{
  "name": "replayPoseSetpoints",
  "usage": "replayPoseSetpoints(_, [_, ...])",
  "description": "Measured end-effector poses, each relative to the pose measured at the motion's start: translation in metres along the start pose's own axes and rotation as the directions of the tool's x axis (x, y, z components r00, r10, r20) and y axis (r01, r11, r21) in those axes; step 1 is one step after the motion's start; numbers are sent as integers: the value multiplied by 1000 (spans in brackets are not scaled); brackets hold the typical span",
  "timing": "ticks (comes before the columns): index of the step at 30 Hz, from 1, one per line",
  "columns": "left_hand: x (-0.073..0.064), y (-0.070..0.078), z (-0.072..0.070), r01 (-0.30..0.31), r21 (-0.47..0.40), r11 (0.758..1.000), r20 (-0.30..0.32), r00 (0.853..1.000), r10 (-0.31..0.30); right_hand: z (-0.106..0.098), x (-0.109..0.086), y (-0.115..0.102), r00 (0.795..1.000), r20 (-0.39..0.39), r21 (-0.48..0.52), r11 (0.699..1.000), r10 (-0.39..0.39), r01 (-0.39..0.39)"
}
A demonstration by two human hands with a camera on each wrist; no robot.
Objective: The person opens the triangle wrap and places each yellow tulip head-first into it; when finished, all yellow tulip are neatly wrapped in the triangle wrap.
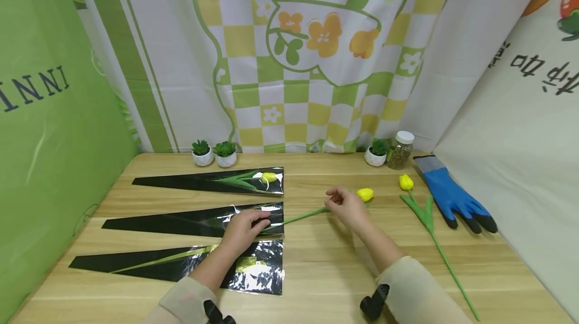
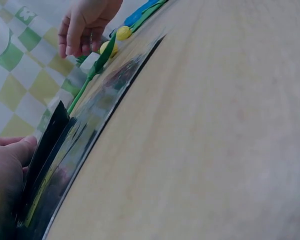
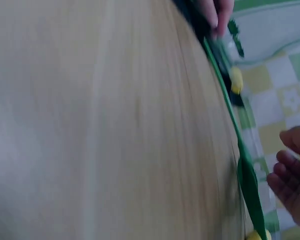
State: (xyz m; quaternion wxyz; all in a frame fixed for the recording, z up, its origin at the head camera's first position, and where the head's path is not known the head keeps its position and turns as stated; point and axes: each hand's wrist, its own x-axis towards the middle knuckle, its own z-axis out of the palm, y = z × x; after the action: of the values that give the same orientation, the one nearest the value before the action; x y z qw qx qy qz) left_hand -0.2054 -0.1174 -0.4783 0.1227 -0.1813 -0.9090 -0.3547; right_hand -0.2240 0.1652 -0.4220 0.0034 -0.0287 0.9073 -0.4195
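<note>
Our left fingers (image 1: 257, 215) pinch the middle tapered black plastic sleeve (image 1: 190, 221), seemingly keeping it parted around the long green stem (image 1: 304, 216); our right fingers (image 1: 336, 192) curve loosely, empty.

On the wooden table (image 1: 325, 263) lie three black sleeves (image 1: 167, 221): one at the left hand (image 1: 243, 231), one beyond it, one under its forearm. Right of the right hand (image 1: 349, 208) are a yellow tulip (image 1: 428, 219) and a blue glove (image 1: 452, 192); beyond both stand potted plants (image 1: 225, 157) and a jar (image 1: 399, 154).
</note>
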Motion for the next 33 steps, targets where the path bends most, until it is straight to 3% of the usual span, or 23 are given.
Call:
replayPoseSetpoints(3, [0, 0, 0, 8, 1, 1000, 2, 1000, -8, -12, 8, 10, 989, 32, -196, 969, -145, 148])
replayPoseSetpoints(6, [-1, 0, 1, 19, 4, 1000, 10, 1000, -19, -19, 15, 18, 970, 100, -281, 929, -221, 241])
replayPoseSetpoints(12, [0, -2, 1, 25, 14, 1000, 13, 1000, -25, -25, 23, 22, 947, 249, -352, 893, -201, 282])
replayPoseSetpoints(17, [-1, -2, 2, 11, 12, 1000, 1, 1000, -11, -29, 29, 23, 920, 321, -362, 869, -225, 338])
replayPoseSetpoints(24, [-1, -3, 3, -1, 21, 1000, -5, 1000, 1, -32, 32, 26, 911, 342, -336, 876, -229, 347])
replayPoseSetpoints(33, [0, -1, 1, -18, 16, 1000, -13, 1000, 18, -28, 28, 29, 891, 369, -377, 834, -263, 402])
